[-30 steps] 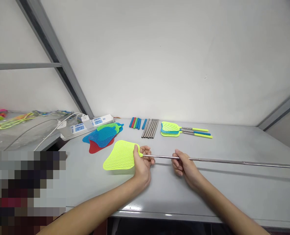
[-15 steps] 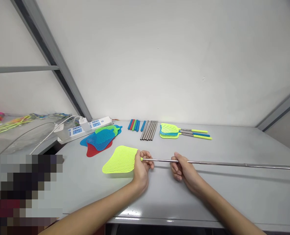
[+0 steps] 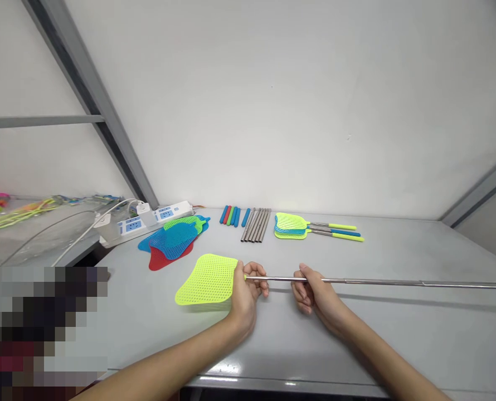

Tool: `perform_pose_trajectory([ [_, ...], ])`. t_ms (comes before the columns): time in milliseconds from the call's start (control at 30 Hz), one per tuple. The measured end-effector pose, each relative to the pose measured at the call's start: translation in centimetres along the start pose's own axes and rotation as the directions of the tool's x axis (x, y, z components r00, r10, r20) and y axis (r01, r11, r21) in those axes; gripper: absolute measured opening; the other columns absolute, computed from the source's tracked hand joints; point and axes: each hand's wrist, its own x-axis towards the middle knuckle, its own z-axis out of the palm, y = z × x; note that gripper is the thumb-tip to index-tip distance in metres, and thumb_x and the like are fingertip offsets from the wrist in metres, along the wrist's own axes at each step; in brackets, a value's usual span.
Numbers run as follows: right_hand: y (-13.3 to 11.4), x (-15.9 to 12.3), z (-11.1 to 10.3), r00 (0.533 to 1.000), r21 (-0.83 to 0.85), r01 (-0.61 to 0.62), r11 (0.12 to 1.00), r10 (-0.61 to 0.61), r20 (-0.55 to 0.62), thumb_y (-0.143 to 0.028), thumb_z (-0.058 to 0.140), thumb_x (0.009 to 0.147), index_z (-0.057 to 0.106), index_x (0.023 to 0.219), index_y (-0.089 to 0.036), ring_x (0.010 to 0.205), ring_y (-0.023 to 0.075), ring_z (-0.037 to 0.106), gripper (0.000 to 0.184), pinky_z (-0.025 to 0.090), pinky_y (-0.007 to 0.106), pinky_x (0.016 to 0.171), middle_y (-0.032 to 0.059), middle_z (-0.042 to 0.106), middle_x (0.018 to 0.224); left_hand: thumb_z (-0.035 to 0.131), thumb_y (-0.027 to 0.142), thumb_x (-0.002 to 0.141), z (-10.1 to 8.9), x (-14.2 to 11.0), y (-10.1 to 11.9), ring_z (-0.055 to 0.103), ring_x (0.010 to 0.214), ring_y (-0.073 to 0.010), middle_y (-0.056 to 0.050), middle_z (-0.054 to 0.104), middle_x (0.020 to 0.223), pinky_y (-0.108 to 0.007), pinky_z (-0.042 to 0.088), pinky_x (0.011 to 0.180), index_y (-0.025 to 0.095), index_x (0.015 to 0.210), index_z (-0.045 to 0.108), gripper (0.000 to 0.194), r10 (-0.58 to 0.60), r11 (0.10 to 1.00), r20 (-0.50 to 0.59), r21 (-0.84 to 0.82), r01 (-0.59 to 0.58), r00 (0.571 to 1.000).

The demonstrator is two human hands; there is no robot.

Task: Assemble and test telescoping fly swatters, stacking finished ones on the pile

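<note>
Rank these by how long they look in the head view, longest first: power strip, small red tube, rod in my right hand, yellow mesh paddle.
1. Rod in right hand
2. Power strip
3. Yellow mesh paddle
4. Small red tube

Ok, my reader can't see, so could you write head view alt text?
Left hand holds a yellow-green swatter head while right hand grips the long metal rod extending from it. Behind, on a gray table: loose swatter heads, colored sleeves, steel tubes and assembled swatters.
</note>
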Motion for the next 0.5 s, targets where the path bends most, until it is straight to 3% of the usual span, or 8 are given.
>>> perform_pose_trajectory([
  [500, 0.08, -0.14, 0.22, 1.0, -0.005, 0.014, 1.0, -0.014, 0.0, -0.043, 0.029, 0.081, 0.035, 0.043, -0.016, 0.029, 0.0059, 0.029, 0.047, 0.021, 0.022, 0.036, -0.0045, 0.031, 0.036, 0.021, 0.048, 0.08, -0.06, -0.2, -0.11, 0.04, 0.035, -0.0092, 0.002, 0.043, 0.04, -0.022, 0.031, 0.043, 0.015, 0.057, 0.046, 0.047, -0.036, 0.999, 0.016, 0.038, 0.035, 0.999],
])
